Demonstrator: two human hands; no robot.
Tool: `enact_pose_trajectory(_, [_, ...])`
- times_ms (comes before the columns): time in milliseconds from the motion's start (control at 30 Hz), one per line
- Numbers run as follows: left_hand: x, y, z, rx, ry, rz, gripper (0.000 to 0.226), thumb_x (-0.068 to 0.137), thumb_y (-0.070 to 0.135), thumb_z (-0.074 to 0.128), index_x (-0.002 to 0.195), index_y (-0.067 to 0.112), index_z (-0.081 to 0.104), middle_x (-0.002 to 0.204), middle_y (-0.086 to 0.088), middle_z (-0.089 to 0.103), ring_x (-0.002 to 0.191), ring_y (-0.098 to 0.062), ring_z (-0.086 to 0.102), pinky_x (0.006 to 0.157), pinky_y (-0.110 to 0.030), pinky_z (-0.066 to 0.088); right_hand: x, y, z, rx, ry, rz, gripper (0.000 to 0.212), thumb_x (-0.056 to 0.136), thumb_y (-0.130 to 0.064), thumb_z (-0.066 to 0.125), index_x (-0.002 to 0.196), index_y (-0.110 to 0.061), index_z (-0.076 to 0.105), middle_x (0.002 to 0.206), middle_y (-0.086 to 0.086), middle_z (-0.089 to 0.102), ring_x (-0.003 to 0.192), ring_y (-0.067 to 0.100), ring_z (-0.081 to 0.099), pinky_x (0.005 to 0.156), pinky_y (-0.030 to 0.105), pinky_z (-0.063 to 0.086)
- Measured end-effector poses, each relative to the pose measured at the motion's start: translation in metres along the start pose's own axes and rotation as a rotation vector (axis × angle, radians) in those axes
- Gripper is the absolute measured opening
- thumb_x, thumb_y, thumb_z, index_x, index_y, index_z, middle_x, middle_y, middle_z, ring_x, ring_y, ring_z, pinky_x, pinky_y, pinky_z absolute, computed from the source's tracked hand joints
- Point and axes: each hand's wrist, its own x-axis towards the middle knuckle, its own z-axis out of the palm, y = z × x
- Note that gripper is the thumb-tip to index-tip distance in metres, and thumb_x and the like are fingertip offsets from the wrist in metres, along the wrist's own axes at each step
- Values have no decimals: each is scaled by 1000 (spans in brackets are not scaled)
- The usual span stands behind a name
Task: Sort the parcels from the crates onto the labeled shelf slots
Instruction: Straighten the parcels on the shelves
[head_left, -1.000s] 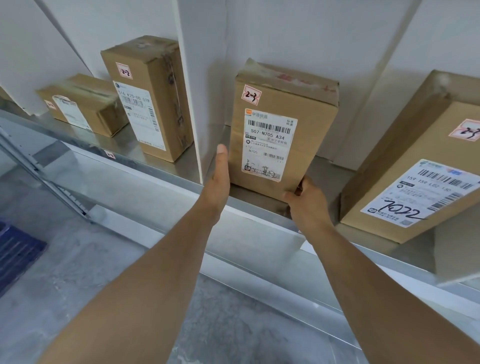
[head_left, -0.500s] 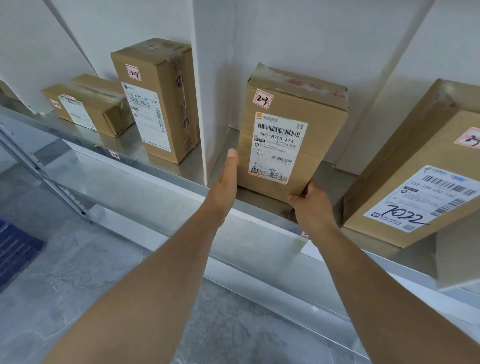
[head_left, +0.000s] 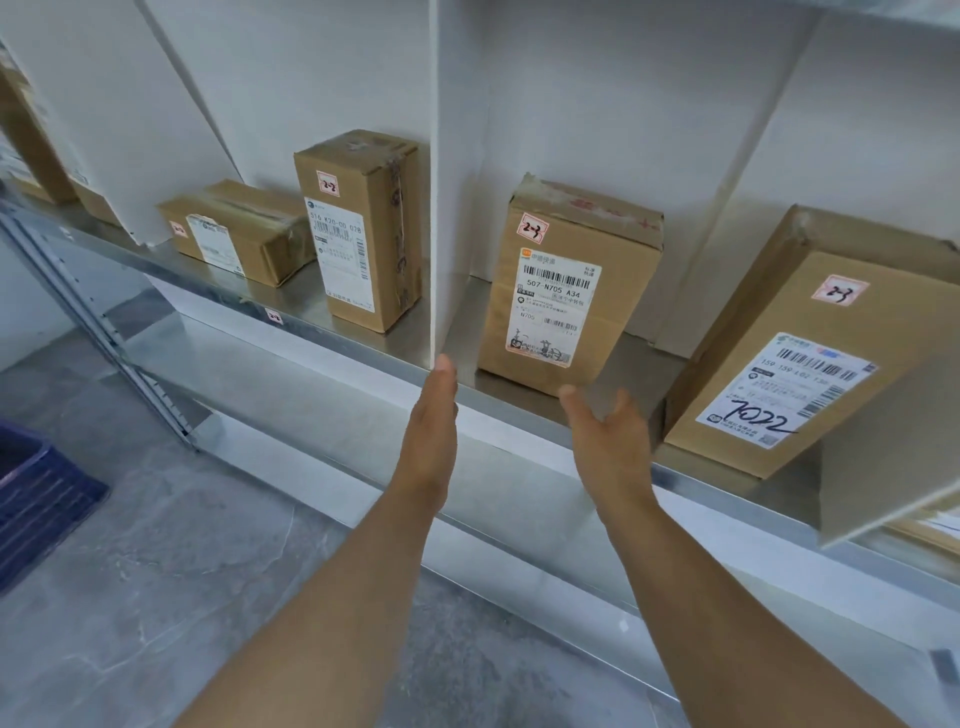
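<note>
Parcel marked 2-3 (head_left: 566, 291) is stood near the shelf's (head_left: 524, 410) front edge, left hand (head_left: 431, 426) and right hand (head_left: 610, 441) empty with fingers released; next parcel to be fetched from the blue crate (head_left: 36, 509).

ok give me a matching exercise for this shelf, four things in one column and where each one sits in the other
Things:
1. parcel marked 7022
2. parcel marked 507-N705 A34
3. flat parcel
4. blue crate

Places:
A. on the floor, far left
B. upright, just right of the white divider
C. leaning, right end of the shelf
D. lying left of the tall 2-2 parcel

Pairs: 1-C, 2-B, 3-D, 4-A
</note>
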Motion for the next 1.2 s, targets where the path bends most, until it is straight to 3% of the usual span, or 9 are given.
enact_pose_trajectory(100, [-29,7,-18,-26,25,40,78,83,72,18,152,36,22,160,10,23,147,-15,23,119,-39,16,-32,-12,13,106,-49,-127,63,89,-63,45,138,-23,43,136,0,49,119,22,48,99,42,44])
enact_pose_trajectory(233, [-58,20,-55,-87,138,76,85,76,76,15,152,38,23,160,11,22,147,-16,22,120,-41,14,-78,-38,38,230,-192,-241,85,79,-71,30,152,-29,21,159,-5,23,146,20,22,119,49,21])
enact_pose_trajectory(333, [-71,29,-89,-124,238,108,72,89,71,12,152,38,23,160,11,23,147,-14,23,122,-42,14,-99,-53,57,249,-306,-238,79,91,-67,32,155,-25,14,163,-4,10,149,17,10,121,47,12])
enact_pose_trajectory(500, [-83,46,-145,-159,341,143,68,93,69,14,152,36,22,160,10,22,146,-14,23,121,-41,15,-121,-80,95,212,-409,-293,69,96,-63,26,152,-23,27,160,-2,23,146,18,22,119,46,19])
enact_pose_trajectory(800, [-59,74,-224,-132,428,176,69,93,68,16,153,35,21,160,9,22,146,-12,23,121,-37,14,-135,-135,185,254,-534,-318,69,94,-63,25,153,-26,22,162,-3,18,148,19,19,116,39,21])
enact_pose_trajectory(1033, [-12,118,-304,-63,441,181,68,94,68,16,153,35,18,161,14,18,147,-7,17,121,-35,11,-134,-204,276,359,-564,-350,68,96,-62,25,153,-26,25,159,-3,25,145,18,24,115,38,22])
enact_pose_trajectory(1200, [21,149,-358,-48,481,173,94,72,89,24,152,40,20,160,15,19,147,-9,17,115,-35,15,-133,-255,334,364,-591,-372,67,96,-63,25,153,-26,26,159,-4,24,146,16,22,113,33,20])
